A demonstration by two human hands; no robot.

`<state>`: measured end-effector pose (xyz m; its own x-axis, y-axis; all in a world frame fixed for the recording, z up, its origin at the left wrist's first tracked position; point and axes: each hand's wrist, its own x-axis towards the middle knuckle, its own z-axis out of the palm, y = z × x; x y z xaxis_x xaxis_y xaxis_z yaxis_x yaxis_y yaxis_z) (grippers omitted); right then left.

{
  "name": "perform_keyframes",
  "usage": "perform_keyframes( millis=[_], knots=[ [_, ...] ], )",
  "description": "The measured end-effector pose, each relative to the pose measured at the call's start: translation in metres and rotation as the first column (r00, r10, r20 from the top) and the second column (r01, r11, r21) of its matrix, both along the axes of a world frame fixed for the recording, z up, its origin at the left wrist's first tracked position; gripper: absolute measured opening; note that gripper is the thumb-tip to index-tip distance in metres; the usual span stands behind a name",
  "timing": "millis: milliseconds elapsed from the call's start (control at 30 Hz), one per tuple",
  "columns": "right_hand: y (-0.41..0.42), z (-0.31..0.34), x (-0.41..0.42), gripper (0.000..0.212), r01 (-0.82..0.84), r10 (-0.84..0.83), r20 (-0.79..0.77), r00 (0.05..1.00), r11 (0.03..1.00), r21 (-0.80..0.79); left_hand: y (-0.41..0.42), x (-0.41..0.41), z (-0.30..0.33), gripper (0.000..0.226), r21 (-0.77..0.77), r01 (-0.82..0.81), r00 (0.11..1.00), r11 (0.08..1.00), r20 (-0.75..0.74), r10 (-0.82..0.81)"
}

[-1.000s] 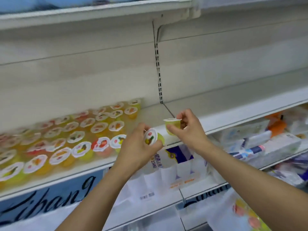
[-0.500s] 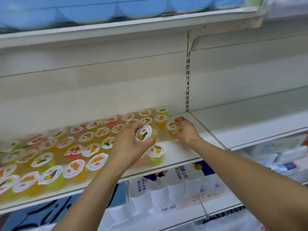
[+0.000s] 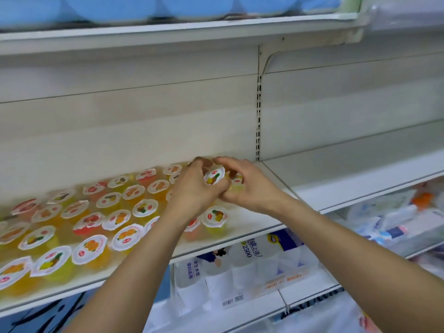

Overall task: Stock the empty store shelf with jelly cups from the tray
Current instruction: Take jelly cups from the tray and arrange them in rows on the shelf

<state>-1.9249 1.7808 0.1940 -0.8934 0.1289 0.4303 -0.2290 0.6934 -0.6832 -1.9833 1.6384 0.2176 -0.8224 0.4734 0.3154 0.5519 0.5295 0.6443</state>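
Note:
Several jelly cups [image 3: 125, 236] with white fruit-print lids stand in rows on the white shelf [image 3: 249, 230], filling its left and middle. My left hand [image 3: 192, 191] grips one yellow jelly cup [image 3: 214, 175], tilted with its lid facing me, above the right end of the rows. My right hand [image 3: 249, 188] is right beside it, its fingers curled over another yellow cup [image 3: 236, 181] that sits low at the shelf surface near the back. The two hands touch. A single cup [image 3: 215, 217] stands in front of them near the shelf edge.
A slotted upright [image 3: 258, 116] divides this bay from the bare shelf section [image 3: 348, 179] to the right. An upper shelf [image 3: 168, 32] with blue goods hangs overhead. Tissue packs [image 3: 240, 267] and other packets [image 3: 396, 219] fill the shelves below.
Both hands moved from in front of the shelf edge to over the shelf's right end. The right hand lowered its cup to the shelf surface, and the left hand with its cup closed in against it.

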Motion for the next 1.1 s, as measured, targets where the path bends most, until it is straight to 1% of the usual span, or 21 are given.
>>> perform_keyframes(
  millis=[67, 133, 167, 200, 267, 333, 400, 433, 667, 767, 867, 933, 1000, 1067, 1100],
  knots=[
    [-0.001, -0.003, 0.001, 0.062, 0.045, -0.045, -0.026, 0.999, 0.999, 0.012, 0.004, 0.006, -0.001, 0.061, 0.055, 0.047, 0.998, 0.997, 0.027, -0.049],
    [0.006, -0.011, 0.006, 0.054, 0.118, -0.119, -0.01, 0.993, 0.99, -0.074, -0.001, 0.009, -0.006, 0.063, 0.088, 0.086, 0.996, 0.992, 0.029, -0.089],
    [0.011, -0.017, 0.009, 0.052, 0.15, -0.149, 0.016, 0.989, 0.982, -0.114, -0.006, 0.01, -0.01, 0.058, 0.059, 0.098, 0.995, 0.993, -0.008, -0.097],
    [0.016, -0.023, 0.012, 0.052, 0.174, -0.169, 0.051, 0.984, 0.974, -0.143, -0.011, 0.01, -0.015, 0.051, -0.015, 0.097, 0.993, 0.995, -0.069, -0.098],
    [0.024, -0.038, 0.014, 0.054, 0.203, -0.182, 0.132, 0.974, 0.965, -0.165, -0.02, 0.014, -0.024, 0.043, -0.224, 0.044, 0.977, 0.974, -0.195, -0.089],
    [0.025, -0.049, 0.013, 0.057, 0.23, -0.197, 0.205, 0.959, 0.961, -0.156, -0.024, 0.017, -0.031, 0.049, -0.399, -0.029, 0.954, 0.917, -0.285, -0.094],
    [0.023, -0.057, 0.009, 0.057, 0.249, -0.206, 0.252, 0.946, 0.957, -0.152, -0.023, 0.019, -0.035, 0.052, -0.491, -0.074, 0.943, 0.868, -0.317, -0.099],
    [0.021, -0.058, 0.007, 0.057, 0.248, -0.201, 0.261, 0.944, 0.956, -0.158, -0.023, 0.019, -0.035, 0.05, -0.506, -0.084, 0.945, 0.859, -0.314, -0.093],
    [0.009, -0.059, -0.008, 0.055, 0.212, -0.169, 0.259, 0.951, 0.966, -0.149, -0.025, 0.021, -0.031, 0.03, -0.493, -0.052, 0.954, 0.868, -0.282, -0.103],
    [0.008, -0.058, -0.009, 0.054, 0.204, -0.155, 0.268, 0.951, 0.965, -0.166, -0.024, 0.021, -0.032, 0.027, -0.483, -0.053, 0.954, 0.874, -0.284, -0.1],
    [0.008, -0.053, 0.001, 0.064, 0.186, -0.142, 0.288, 0.947, 0.974, -0.13, -0.024, 0.022, -0.034, 0.03, -0.504, -0.067, 0.951, 0.861, -0.294, -0.098],
    [0.01, -0.05, 0.016, 0.07, 0.182, -0.162, 0.259, 0.952, 0.982, -0.052, -0.023, 0.026, -0.035, 0.04, -0.497, -0.084, 0.944, 0.863, -0.317, -0.091],
    [0.018, -0.048, 0.038, 0.065, 0.202, -0.216, 0.19, 0.958, 0.975, 0.092, -0.019, 0.035, -0.038, 0.048, -0.405, -0.063, 0.934, 0.912, -0.347, -0.09],
    [0.031, -0.048, 0.064, 0.058, 0.251, -0.281, 0.102, 0.954, 0.939, 0.234, -0.006, 0.05, -0.043, 0.054, -0.293, 0.02, 0.915, 0.956, -0.38, -0.135],
    [0.039, -0.049, 0.077, 0.055, 0.292, -0.316, 0.038, 0.948, 0.912, 0.289, 0.004, 0.059, -0.046, 0.058, -0.273, 0.053, 0.898, 0.961, -0.407, -0.165]
  ],
)
